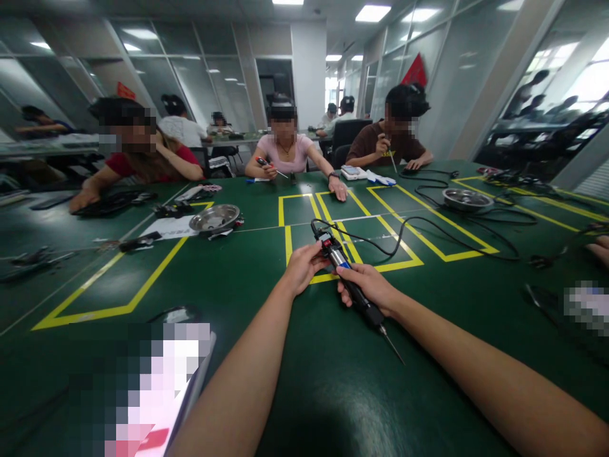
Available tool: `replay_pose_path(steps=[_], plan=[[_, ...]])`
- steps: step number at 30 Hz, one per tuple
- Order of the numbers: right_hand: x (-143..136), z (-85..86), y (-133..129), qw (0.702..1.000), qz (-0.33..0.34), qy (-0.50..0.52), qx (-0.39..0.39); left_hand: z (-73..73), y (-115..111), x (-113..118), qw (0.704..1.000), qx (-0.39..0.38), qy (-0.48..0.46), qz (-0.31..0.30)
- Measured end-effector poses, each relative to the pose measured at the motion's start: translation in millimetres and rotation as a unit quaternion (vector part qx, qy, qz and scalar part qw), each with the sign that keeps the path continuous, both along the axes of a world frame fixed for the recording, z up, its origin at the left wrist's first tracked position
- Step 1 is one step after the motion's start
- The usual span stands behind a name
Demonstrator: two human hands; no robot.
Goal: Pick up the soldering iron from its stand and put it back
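A black corded electric screwdriver (pixel 362 303) with a silver and blue band slants across the middle of the view. Its thin bit points down and to the right, toward me. My right hand (pixel 375 289) is wrapped around the body near the blue band. At the far, cable end, my left hand (pixel 301 269) is closed with thumb and fingers on the tool beside a red part; exactly what its fingertips press is partly hidden. A black cable (pixel 392 252) leaves that end, loops over the table and runs off to the right.
Yellow tape rectangles (pixel 314 279) mark the green table (pixel 228 381). Metal bowls (pixel 216 218) (pixel 466 199) stand left and right. A pixelated screen (pixel 162 381) lies front left. Opposite, people sit, two holding screwdrivers. Cables are heaped at far right, and another person's hand (pixel 600 249) shows there.
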State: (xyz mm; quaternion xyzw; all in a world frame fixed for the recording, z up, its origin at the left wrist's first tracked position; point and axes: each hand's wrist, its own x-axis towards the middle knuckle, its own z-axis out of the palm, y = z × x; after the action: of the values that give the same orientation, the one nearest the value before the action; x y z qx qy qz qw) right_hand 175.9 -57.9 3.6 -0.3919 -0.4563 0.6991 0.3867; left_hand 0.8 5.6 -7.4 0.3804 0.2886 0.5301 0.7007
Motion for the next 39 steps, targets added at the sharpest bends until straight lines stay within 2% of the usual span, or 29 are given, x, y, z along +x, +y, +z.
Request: replay_pose_path(steps=[7,22,32,39], plan=[[3.5,-3.5,-3.9,1.000,-0.015,0.011,0.011,-0.2,0.8,-0.5,0.999,-0.007,0.029,0.012],[5.0,-3.5,-4.0,0.999,-0.023,0.029,0.011,1.7,0.7,2.1,0.999,-0.017,0.032,0.026],[6.0,-5.6,-3.9,0.999,-0.028,0.026,0.027,3.1,-1.2,-1.6,1.000,-0.018,-0.015,-0.018],[5.5,-1.1,-5.7,0.999,-0.033,0.027,0.020,2.3,-0.4,-2.8,0.999,-0.027,-0.034,-0.024]])
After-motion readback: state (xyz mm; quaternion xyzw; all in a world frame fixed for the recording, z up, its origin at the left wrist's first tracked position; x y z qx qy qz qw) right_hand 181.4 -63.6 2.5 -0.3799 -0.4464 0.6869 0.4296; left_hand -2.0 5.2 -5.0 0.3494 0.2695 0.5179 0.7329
